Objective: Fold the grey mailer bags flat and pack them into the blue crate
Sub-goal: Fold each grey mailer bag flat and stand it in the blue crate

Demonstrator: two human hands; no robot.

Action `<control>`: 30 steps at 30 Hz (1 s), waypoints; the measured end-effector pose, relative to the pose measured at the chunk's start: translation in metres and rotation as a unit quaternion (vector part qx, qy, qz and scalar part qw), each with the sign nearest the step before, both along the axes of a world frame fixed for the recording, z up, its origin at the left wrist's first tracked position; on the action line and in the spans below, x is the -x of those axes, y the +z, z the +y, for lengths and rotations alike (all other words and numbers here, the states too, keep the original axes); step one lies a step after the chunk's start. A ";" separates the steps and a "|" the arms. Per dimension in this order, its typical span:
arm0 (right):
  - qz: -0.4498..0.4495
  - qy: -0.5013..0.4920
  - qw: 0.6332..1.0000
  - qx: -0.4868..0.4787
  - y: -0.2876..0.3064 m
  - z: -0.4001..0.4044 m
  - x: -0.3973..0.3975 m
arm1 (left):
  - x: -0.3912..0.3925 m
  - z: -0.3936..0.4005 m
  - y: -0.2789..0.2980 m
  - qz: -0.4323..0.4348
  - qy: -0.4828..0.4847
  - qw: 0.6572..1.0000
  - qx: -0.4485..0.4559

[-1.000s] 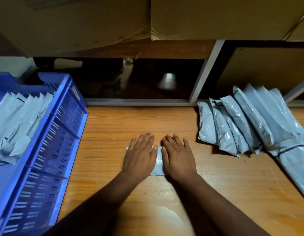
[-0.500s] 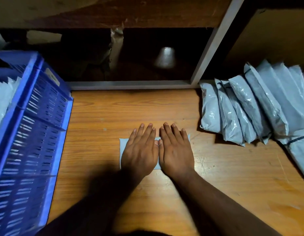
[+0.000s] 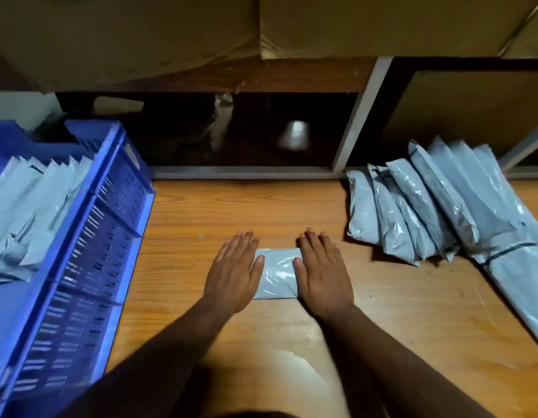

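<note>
— Head view: we lay our left hand (image 3: 233, 271) and right hand (image 3: 323, 271) flat, fingers straight, gripping nothing, pressing the folded bag (image 3: 276, 273) between them onto the table (image 3: 397, 312).
— Why flat?
— To squeeze air out, we judge. The crate (image 3: 90, 236) sits left of our left hand; unfolded bags (image 3: 427, 206) lie beyond the right.
</note>
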State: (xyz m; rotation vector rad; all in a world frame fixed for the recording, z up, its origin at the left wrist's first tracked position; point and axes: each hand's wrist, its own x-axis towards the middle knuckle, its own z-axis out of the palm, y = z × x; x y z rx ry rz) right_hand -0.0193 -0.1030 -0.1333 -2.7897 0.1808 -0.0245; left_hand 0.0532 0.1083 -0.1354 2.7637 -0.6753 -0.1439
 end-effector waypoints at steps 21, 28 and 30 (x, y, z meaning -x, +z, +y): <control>0.005 0.062 0.997 0.038 0.006 0.040 -0.011 | 0.015 -0.022 0.005 -0.047 -0.037 0.998 -0.026; 0.050 0.051 0.997 0.042 0.037 0.000 0.006 | 0.005 0.007 0.030 0.039 0.002 0.999 -0.032; 0.077 0.039 0.996 0.027 0.044 -0.015 0.013 | 0.001 0.019 0.040 0.065 0.009 0.998 -0.004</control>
